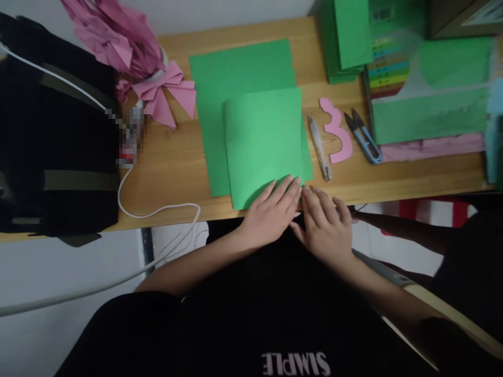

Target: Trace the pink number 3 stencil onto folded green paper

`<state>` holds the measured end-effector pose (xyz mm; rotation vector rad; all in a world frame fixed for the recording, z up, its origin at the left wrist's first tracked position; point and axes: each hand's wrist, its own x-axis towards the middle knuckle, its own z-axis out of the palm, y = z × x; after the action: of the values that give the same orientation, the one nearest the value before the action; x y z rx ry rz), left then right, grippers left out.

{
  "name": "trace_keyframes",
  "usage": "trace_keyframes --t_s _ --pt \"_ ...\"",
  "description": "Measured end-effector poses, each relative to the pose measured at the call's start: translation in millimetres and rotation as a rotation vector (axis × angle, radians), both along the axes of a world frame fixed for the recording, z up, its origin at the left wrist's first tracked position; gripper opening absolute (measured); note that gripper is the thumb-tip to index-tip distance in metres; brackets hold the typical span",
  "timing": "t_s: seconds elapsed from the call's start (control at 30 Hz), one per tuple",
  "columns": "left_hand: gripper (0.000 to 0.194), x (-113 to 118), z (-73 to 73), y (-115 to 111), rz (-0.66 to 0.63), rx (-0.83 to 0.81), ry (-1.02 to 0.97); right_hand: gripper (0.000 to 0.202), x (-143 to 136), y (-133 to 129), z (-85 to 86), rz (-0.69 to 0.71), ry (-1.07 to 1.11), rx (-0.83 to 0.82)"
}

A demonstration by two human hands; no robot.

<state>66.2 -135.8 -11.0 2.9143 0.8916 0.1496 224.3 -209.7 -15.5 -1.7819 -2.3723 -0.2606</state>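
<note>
A folded sheet of green paper (265, 141) lies near the table's front edge, on top of a larger flat green sheet (239, 70). My left hand (271, 212) presses flat on its lower right part, fingers stretched out together. Right beside it, my right hand (328, 222) rests at the table edge by the sheet's lower right corner. Its fingers are extended and a little apart, with the fingertips close to the left hand's. To the right of the paper lie a clear pen (319, 149), a pink paper cutout with a wavy edge (337, 131) and blue thread snips (364, 137).
Pink folded paper pieces (118, 42) and a black bag (58, 131) occupy the left. A white cable (157, 209) runs off the front edge. Stacked green paper (346, 42) and a green paper pack (428, 104) stand at the right. Another person's arm (404, 230) shows at the right.
</note>
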Motion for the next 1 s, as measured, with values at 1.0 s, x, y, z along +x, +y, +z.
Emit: trace_keyframes --t_s 1.0 --pt "0.037 -49.6 2.3 -5.6 -0.143 -0.016 -0.23 0.065 2.0 3.4 7.6 0.06 -0.106 -0.052"
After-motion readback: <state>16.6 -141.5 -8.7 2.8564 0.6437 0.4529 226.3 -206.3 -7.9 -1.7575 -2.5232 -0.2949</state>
